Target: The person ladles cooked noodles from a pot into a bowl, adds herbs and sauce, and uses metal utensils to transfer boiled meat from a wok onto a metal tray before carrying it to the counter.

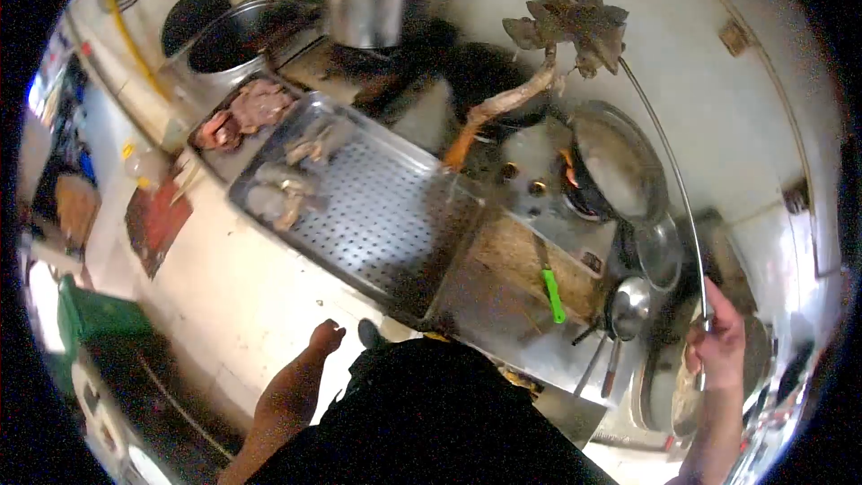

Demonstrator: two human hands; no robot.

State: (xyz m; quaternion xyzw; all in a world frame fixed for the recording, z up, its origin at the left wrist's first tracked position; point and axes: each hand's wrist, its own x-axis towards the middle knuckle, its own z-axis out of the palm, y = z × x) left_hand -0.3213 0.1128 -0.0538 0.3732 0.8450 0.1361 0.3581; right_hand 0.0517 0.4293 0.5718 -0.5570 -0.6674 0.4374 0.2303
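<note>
My right hand (718,341) is closed around the end of a long, thin metal handle (675,171). Grey-brown pieces, perhaps meat, (575,22) are at its raised far end, above the stove. Below them a long pale and orange shape (503,108) slants down to the perforated metal tray (377,198); what it is stays unclear. Several pale pieces (283,193) lie at the tray's left end. My left hand (329,336) hangs over the floor near the tray's front edge, fingers curled, nothing visible in it.
A steel pot (373,0) stands at the back. On the right, a pan (620,162) of pale liquid sits over a flame. Nearby are a green-handled tool (552,295) and a metal ladle (630,298). Raw-looking meat (260,106) lies left of the tray; a green bin (99,314) stands lower left.
</note>
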